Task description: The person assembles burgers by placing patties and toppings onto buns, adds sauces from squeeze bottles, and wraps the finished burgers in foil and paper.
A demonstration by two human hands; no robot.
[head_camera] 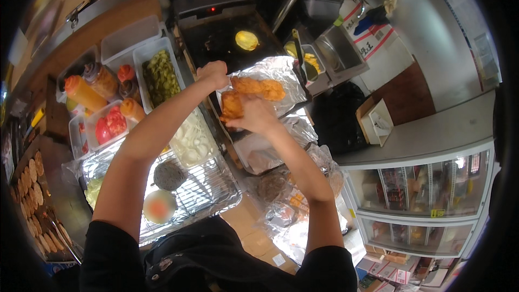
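Golden fried pieces lie on a sheet of aluminium foil over the near part of a black griddle. My right hand reaches over the foil with its fingers on another fried piece; whether it grips it is hard to tell. My left hand is closed at the foil's left edge, and what is inside the fingers is hidden. A cooked egg patty sits farther back on the griddle. Two round bun halves, one dark and one pale with an orange-red blur, rest on a wire rack.
Left of the griddle stand tubs of sliced pickles, onions and tomatoes, beside squeeze bottles. Browned patties line a hot plate at far left. Foil-covered food is near my right forearm; a glass-door fridge stands at right.
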